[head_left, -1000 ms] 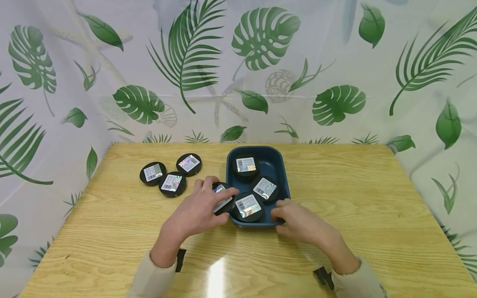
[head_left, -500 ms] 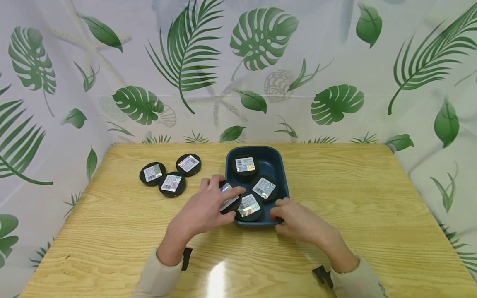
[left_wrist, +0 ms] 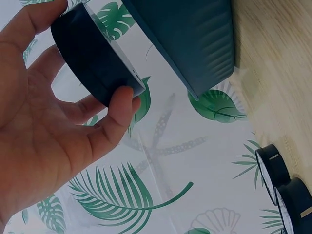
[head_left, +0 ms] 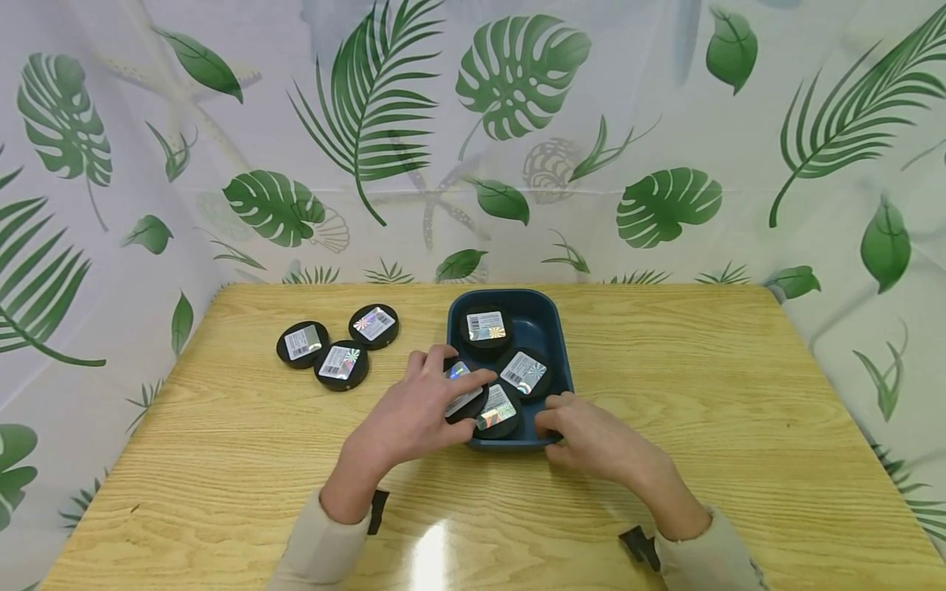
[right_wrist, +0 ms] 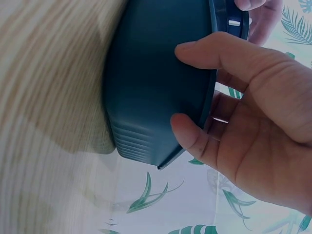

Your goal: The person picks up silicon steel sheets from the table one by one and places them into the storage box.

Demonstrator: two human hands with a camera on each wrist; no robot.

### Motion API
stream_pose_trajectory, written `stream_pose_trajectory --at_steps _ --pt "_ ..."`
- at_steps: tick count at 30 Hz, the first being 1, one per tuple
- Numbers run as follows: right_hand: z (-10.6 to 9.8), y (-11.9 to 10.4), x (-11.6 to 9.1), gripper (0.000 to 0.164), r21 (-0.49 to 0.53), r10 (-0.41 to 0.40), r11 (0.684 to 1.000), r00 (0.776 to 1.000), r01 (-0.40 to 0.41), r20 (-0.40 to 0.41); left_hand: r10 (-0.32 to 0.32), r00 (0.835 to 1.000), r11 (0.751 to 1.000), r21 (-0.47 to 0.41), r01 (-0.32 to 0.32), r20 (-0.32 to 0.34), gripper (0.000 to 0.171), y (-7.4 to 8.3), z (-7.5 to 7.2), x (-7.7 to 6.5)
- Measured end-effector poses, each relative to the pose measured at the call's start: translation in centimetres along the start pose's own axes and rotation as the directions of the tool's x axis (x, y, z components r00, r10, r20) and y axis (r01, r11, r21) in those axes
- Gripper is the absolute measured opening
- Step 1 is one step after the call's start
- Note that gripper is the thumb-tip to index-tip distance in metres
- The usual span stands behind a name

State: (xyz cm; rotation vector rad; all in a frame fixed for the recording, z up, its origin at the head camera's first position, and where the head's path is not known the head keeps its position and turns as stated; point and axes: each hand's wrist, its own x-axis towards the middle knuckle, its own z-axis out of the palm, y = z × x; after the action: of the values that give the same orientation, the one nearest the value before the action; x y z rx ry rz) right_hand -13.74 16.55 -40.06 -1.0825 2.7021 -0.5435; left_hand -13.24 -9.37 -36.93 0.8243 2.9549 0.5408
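Observation:
My left hand (head_left: 414, 410) grips a black round disc (head_left: 466, 404) with a white and holographic label, over the left rim of a dark blue plastic bin (head_left: 553, 328). In the left wrist view the disc (left_wrist: 92, 53) is tilted, pinched at its edge by thumb and fingers, apart from the bin (left_wrist: 200, 39). The held disc partly covers a labelled disc (head_left: 502, 414) in the bin. Two more such discs (head_left: 525, 373) lie further back inside. My right hand (head_left: 591, 435) holds the bin's near right corner, fingers over the rim and thumb against the outer wall (right_wrist: 151, 87).
Left of the bin, three matching discs (head_left: 342, 366) lie close together, labels up, on the wooden table (head_left: 687, 369). A white cloth (head_left: 443, 230) printed with green leaves hangs behind and at the sides.
My left hand has carried its disc to the right, from beside the bin's left rim to over the near left part of the bin. The right hand stays on the corner.

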Motion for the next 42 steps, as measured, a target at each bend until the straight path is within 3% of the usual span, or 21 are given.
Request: stream_pose_trajectory --at_steps 10,21,27,42 --pt "0.0 0.0 0.1 0.016 -0.003 -0.003 1.0 1.0 0.003 0.0 0.038 0.999 0.999 0.002 -0.038 -0.002 0.053 0.4 0.6 1.1" --pt "0.1 0.2 0.0 0.017 -0.006 -0.021 1.0 1.0 0.021 -0.008 0.003 1.0 0.998 -0.07 -0.004 -0.017 0.07 0.7 1.3 2.1" --pt "0.1 0.2 0.0 0.014 -0.006 -0.006 1.0 1.0 0.006 0.0 0.014 1.0 0.998 -0.056 -0.015 -0.026 0.069 0.6 1.6 2.6" --pt "0.1 0.1 -0.1 0.015 -0.002 -0.017 1.0 1.0 0.017 -0.007 0.038 0.999 0.992 -0.122 -0.042 -0.035 0.067 0.2 2.3 3.7"
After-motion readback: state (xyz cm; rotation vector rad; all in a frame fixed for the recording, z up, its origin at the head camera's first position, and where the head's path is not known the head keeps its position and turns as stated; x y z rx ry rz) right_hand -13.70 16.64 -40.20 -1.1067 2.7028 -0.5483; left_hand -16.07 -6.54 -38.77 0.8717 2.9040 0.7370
